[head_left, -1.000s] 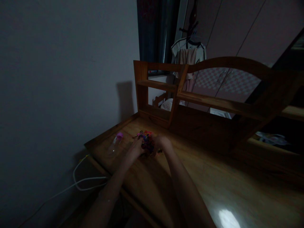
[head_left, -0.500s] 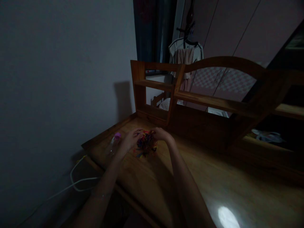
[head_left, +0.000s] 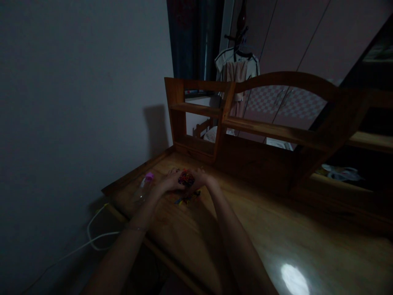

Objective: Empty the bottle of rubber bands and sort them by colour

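Observation:
A bunch of small multi-coloured strands that look like rubber bands (head_left: 186,178) is gathered between my two hands over the wooden desk (head_left: 245,229). My left hand (head_left: 173,182) is curled round its left side. From the right, my right hand (head_left: 198,180) closes against it, the fingers partly hidden. More loose bands (head_left: 187,199) in yellow, blue and red lie on the desk just below the hands. Left of my left hand is a clear bottle (head_left: 143,190) with a purple cap (head_left: 149,176).
A wooden shelf unit (head_left: 196,107) rises along the desk's back edge. The white wall (head_left: 92,82) borders the left side. A white cable (head_left: 89,231) hangs beyond the left edge. A plastic bag (head_left: 340,173) sits in the right shelf. The room is dim.
My hands have closed in and gathered most of the spread-out bands into a compact bunch between them. A smaller scatter stays on the desk. The view has shifted slightly.

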Demonstrator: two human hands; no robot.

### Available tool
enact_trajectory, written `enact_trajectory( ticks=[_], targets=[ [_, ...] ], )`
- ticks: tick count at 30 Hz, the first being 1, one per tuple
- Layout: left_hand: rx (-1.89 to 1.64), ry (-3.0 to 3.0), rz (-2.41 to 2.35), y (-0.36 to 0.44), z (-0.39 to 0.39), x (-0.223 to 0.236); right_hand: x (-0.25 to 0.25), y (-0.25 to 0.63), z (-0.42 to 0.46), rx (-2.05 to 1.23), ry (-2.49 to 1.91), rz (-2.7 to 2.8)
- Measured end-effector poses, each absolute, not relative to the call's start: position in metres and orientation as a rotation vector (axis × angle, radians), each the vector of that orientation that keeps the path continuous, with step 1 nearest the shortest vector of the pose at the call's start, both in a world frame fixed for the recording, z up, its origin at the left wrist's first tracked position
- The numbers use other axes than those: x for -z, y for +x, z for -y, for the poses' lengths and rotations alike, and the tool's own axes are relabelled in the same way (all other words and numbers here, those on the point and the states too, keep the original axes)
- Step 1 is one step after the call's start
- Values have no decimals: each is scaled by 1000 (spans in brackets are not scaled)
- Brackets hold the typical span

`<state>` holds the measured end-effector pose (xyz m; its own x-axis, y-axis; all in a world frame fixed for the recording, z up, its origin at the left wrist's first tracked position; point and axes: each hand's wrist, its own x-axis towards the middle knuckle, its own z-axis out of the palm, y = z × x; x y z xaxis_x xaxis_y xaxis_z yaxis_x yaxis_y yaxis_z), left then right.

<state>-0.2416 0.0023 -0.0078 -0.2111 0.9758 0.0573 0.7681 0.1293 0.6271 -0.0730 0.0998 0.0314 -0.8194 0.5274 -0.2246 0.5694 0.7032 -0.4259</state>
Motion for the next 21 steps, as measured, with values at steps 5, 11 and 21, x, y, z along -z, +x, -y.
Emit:
enact_trajectory(
  ticks=[5,11,21],
  targets=[
    [-822,1667,-1865,-233,-18,5,-19,-84,-97,762,891,-2878],
    [-894,1602,-1713,-236,-4,-6,-26,-82,-109,882,751,-2988],
    [-1051,1589,-1738,-250,11,-19,-41,-66,-121,1093,763,-3089]
  ],
)
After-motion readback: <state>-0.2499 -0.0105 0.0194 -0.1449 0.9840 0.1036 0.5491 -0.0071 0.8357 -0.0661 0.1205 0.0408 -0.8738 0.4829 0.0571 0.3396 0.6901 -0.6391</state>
